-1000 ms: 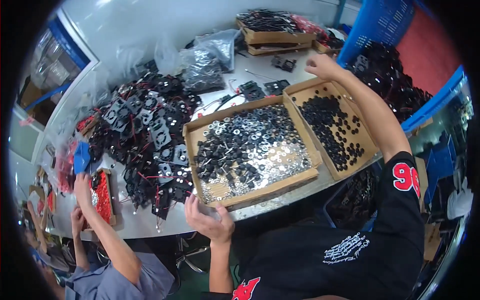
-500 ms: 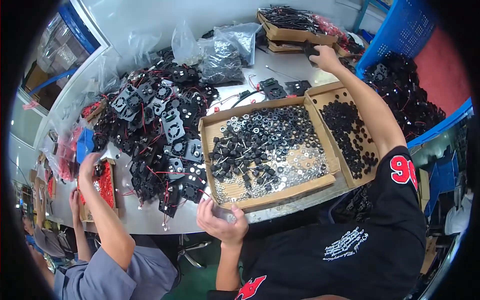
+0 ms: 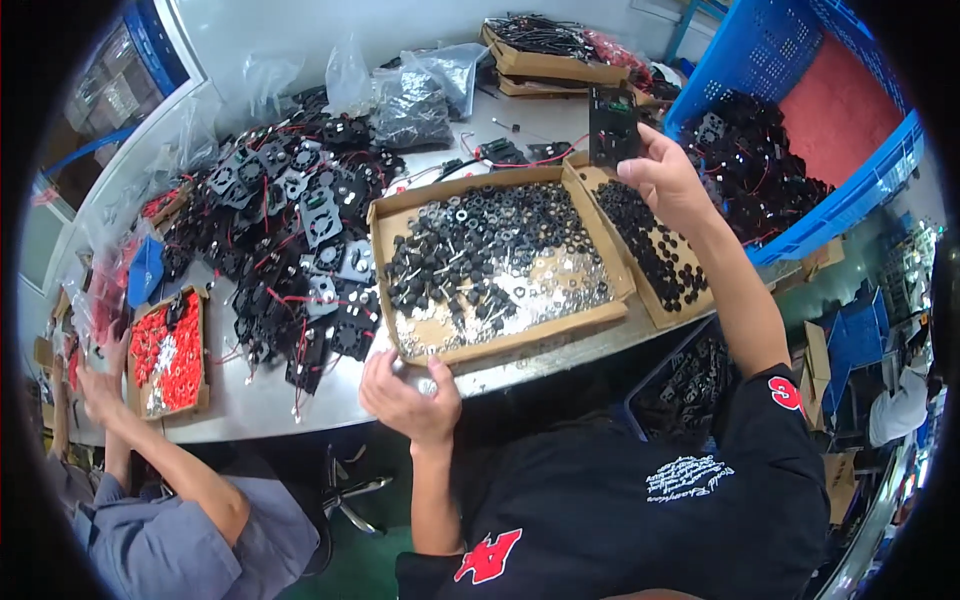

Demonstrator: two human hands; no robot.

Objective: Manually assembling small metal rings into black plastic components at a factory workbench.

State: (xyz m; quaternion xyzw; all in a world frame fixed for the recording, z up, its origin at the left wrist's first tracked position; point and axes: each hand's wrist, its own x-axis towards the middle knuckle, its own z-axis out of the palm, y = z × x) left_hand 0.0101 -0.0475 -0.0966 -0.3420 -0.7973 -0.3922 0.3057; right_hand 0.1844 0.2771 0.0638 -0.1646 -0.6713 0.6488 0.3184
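Note:
My right hand [image 3: 672,180] is raised over the right side of the table. Its thumb and fingers grip a flat black plastic plate [image 3: 613,128] with a small green board on it. At the front edge of a shallow cardboard tray [image 3: 530,340], my left hand [image 3: 412,400] has its thumb and curled fingers apart; I see nothing held in it. Black-headed screws [image 3: 450,275], dark rings and silver washers lie loose in the tray. To its right, a second cardboard tray [image 3: 662,322] contains small black round caps [image 3: 672,275].
Black fan assemblies with red wires [image 3: 300,225] are heaped left of the tray. A blue crate [image 3: 850,200] at the right bears more of them. Bagged parts [image 3: 412,110] and a box of black cables [image 3: 560,68] stand behind. A co-worker's hands are near a red-parts tray [image 3: 203,385].
My right hand has come back from the far boxes and now holds the black plate up, nearer me. The whole view has shifted slightly. The co-worker's arm has moved toward the plastic bags.

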